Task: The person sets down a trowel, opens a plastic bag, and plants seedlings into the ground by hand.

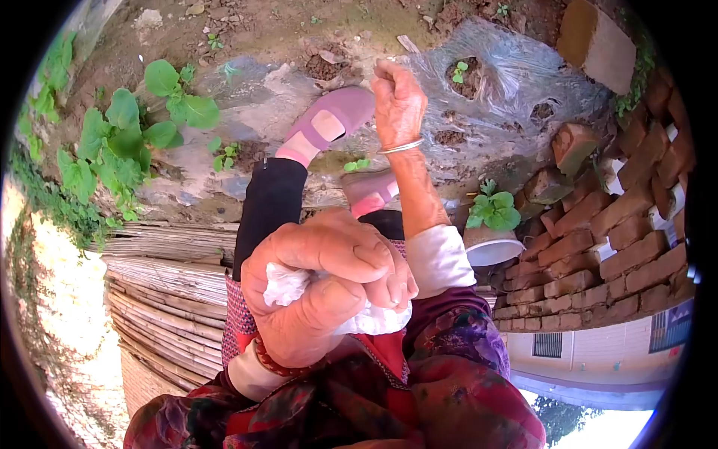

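Close to the camera, my left hand (329,280) is closed around a crumpled white bag or cloth (288,284), part of which bulges out below the fingers. My right hand (400,101), with a silver bracelet (402,147) at the wrist, reaches out over the plastic-covered soil (441,75). Its fingers are curled together, and whatever they may hold is hidden. Just left of it is a purple shoe (348,108). A small seedling (459,72) grows in a hole in the film, to the right of this hand.
Leafy plants (123,142) grow at the left. Bundled dry stalks (164,292) lie at lower left. On the right are a stacked brick wall (598,247), a loose brick (594,45) and a white bowl (493,251) beside a plant (493,209). More holes dot the film.
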A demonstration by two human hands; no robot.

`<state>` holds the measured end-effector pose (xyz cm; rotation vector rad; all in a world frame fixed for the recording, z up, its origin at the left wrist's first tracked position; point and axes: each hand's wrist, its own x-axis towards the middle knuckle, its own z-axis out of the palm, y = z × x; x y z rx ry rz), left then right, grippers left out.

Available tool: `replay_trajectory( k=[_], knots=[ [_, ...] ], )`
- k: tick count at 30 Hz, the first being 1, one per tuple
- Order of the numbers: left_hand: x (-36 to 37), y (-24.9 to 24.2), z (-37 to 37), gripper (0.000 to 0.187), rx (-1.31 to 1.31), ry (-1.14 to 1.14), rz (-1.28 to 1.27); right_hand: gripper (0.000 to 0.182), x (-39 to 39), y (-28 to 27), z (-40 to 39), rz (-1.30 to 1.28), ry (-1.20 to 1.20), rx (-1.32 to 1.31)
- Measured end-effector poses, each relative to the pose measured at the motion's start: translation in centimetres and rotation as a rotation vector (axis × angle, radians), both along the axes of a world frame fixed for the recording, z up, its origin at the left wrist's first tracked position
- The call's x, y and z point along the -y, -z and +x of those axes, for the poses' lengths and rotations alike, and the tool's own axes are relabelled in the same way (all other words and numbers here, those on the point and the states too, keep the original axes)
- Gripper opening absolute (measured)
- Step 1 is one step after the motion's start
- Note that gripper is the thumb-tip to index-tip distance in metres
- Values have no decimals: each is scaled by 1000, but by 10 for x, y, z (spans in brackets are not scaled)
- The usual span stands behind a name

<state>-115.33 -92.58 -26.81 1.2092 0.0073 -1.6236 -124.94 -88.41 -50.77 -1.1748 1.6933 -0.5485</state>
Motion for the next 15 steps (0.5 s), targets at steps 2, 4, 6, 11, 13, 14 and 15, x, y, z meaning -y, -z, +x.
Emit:
replay_trajectory(
  k=[2, 4, 6, 11, 13, 14, 15],
  knots=[
    [-4, 1, -8, 18, -2, 38, 33, 16, -25, 3, -48, 31, 83, -155],
    [-8, 4, -16, 18, -45, 111, 15, 18, -49, 19, -88, 92, 246, -232],
    [-13, 3, -26, 18, -29, 90, 36, 18, -36, 17, -105, 56, 278, -338],
    [-19, -1, -34, 19, -120, 118, 98, 17, -2, 33, -109, -101, 103, -604],
    [-21, 0, -36, 19, -171, 101, 66, 18, -1, 40, -104, -82, 75, -736],
    [-22, 0, -38, 19, -181, 92, 76, 18, 1, 40, -98, -87, 80, -733],
    [-23, -1, -39, 19, -193, 81, 91, 18, 3, 38, -93, -5, 76, -717]
  ],
)
